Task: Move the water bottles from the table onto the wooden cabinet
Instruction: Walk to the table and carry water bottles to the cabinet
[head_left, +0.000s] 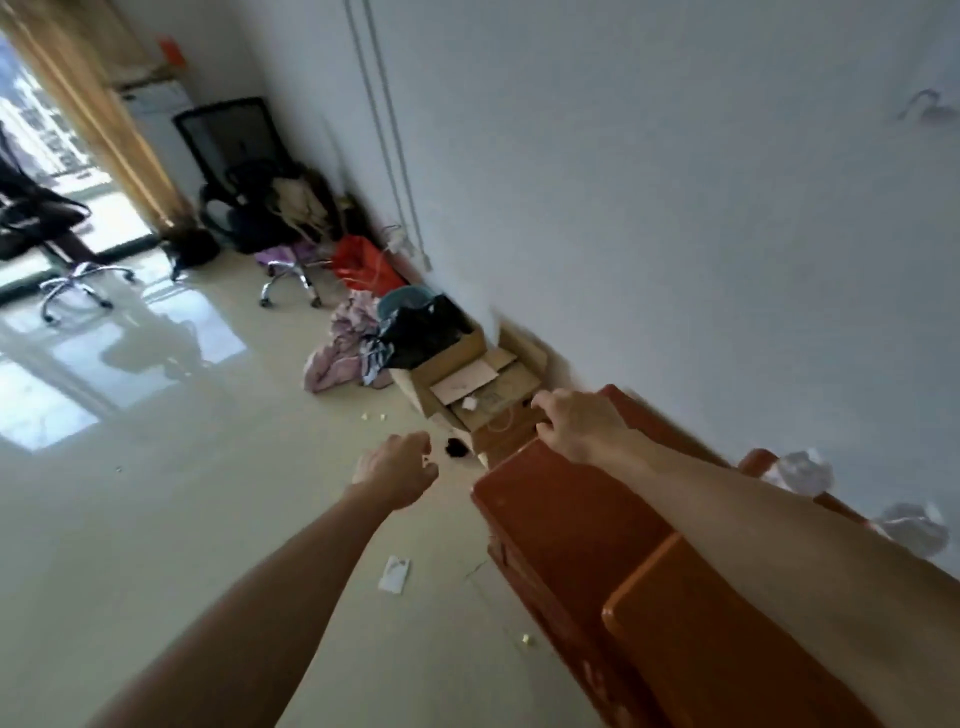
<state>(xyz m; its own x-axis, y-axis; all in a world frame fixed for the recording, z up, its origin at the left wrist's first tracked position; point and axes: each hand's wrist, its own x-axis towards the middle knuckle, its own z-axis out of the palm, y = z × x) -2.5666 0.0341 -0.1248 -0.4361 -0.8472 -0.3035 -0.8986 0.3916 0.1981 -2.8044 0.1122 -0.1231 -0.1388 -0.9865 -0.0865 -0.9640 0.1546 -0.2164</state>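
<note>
The reddish wooden cabinet (566, 525) runs along the white wall at the lower right. My right hand (576, 423) hovers over its far end with fingers loosely curled and nothing in them. Out over the floor to the left of the cabinet, my left hand (397, 470) hangs in the air, loosely curled and empty. Two blurred pale translucent objects (802, 470) (911, 527) stand on the cabinet top by the wall; I cannot tell whether they are bottles. No table is in view.
Cardboard boxes (467, 379) sit on the floor just beyond the cabinet, with a black bag, a blue bucket and crumpled cloth (337, 343). Office chairs (244, 171) stand further back. The glossy tiled floor (156, 467) stretches to the left, with paper scraps.
</note>
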